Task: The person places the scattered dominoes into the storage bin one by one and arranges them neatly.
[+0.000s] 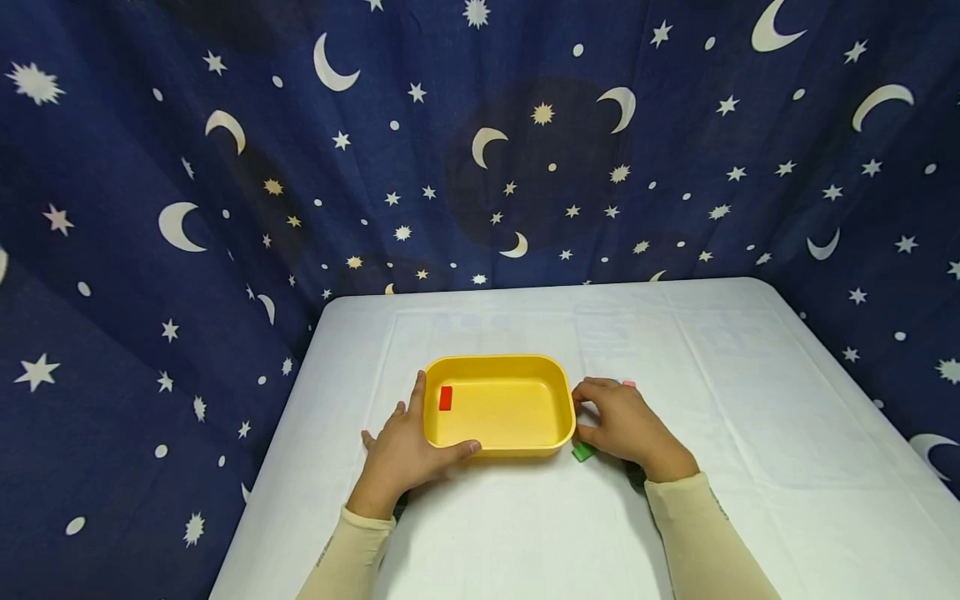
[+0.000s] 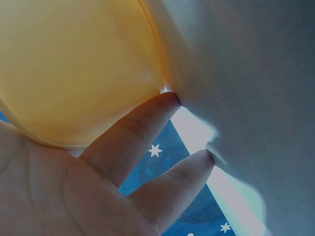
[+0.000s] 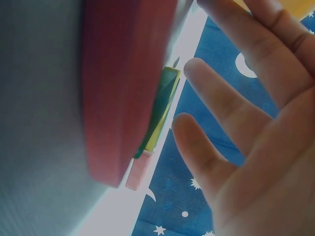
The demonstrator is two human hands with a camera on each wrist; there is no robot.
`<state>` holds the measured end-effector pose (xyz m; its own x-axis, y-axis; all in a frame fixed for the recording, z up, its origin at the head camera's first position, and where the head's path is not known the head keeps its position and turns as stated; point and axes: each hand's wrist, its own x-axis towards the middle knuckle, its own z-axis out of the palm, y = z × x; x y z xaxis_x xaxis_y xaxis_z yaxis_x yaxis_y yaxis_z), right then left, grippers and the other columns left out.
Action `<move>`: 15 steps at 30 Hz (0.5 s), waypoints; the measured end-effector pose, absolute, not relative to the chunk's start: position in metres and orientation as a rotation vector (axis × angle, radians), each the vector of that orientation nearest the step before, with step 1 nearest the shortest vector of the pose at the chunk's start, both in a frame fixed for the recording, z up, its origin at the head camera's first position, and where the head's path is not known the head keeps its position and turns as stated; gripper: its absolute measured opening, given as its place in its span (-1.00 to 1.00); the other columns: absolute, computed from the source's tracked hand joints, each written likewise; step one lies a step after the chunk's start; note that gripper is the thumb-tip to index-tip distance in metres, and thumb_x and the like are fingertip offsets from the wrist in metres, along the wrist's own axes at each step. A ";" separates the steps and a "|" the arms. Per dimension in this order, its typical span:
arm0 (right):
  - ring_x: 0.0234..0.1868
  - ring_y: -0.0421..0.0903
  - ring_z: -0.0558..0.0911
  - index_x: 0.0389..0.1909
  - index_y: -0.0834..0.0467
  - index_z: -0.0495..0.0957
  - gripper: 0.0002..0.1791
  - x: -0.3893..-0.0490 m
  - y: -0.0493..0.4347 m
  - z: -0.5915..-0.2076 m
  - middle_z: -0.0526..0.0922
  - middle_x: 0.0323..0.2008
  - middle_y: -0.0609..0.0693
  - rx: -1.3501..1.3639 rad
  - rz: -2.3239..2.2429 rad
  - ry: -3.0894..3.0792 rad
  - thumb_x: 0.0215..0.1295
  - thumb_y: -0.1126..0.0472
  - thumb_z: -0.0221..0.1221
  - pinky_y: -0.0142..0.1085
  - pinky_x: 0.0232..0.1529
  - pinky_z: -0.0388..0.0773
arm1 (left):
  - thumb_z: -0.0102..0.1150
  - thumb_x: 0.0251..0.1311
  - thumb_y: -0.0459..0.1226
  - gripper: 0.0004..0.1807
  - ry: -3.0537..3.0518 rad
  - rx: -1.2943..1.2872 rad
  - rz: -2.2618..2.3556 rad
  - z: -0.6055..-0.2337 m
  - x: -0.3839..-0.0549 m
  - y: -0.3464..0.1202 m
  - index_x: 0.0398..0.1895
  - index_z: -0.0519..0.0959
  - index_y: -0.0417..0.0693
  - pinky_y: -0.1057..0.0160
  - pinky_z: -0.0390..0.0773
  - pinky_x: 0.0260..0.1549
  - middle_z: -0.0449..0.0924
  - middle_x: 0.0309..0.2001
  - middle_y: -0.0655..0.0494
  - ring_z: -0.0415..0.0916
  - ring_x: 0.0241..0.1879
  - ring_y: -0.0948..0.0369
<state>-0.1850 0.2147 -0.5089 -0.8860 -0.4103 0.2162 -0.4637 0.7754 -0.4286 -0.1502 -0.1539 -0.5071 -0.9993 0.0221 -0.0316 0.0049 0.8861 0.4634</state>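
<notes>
A yellow plastic tray point(image 1: 491, 452) sits on the white table with a small red block point(image 1: 446, 398) inside, near its left wall. My left hand point(image 1: 408, 450) rests at the tray's front left corner, thumb along the front rim and index finger up the left side. In the left wrist view its other fingers point(image 2: 140, 128) are straight and spread beside the tray. My right hand point(image 1: 622, 417) is bent down close to the tray's right wall, above a green block point(image 1: 582, 452). Whatever lies between its thumb and index finger is hidden, so I cannot tell if it holds anything.
In the right wrist view a large-looking red block point(image 3: 123, 88) stands near the camera, with green-and-yellow blocks point(image 3: 160, 113) and a pink block point(image 3: 140, 169) behind it. A blue curtain point(image 1: 450, 167) with moons and stars hangs around the table point(image 1: 750, 400).
</notes>
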 end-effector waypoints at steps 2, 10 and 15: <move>0.24 0.06 0.63 -0.17 -0.13 0.65 -0.64 -0.185 0.215 -0.509 0.73 -0.07 -0.24 0.708 0.716 -2.831 0.03 0.14 0.58 0.24 0.28 0.44 | 0.08 -0.45 0.82 0.66 3.020 0.023 0.739 -0.507 -0.150 -0.154 0.75 -0.32 0.35 -0.81 -0.10 0.14 0.53 0.39 -0.08 0.32 0.49 -0.13; 0.23 0.09 0.64 -0.12 -0.05 0.67 -0.66 -0.186 0.214 -0.507 0.75 -0.02 -0.13 0.641 0.675 -2.841 0.08 0.11 0.53 0.18 0.29 0.45 | 0.08 -0.46 0.82 0.66 3.018 0.018 0.737 -0.506 -0.150 -0.154 0.75 -0.31 0.34 -0.80 -0.09 0.14 0.53 0.38 -0.09 0.32 0.49 -0.12; 0.20 0.11 0.63 -0.06 0.04 0.68 -0.64 -0.186 0.216 -0.506 0.76 -0.05 -0.05 0.575 0.654 -2.812 0.11 0.10 0.49 0.18 0.25 0.49 | 0.08 -0.45 0.82 0.66 3.020 0.020 0.736 -0.506 -0.150 -0.154 0.76 -0.30 0.33 -0.80 -0.08 0.14 0.53 0.38 -0.10 0.33 0.49 -0.13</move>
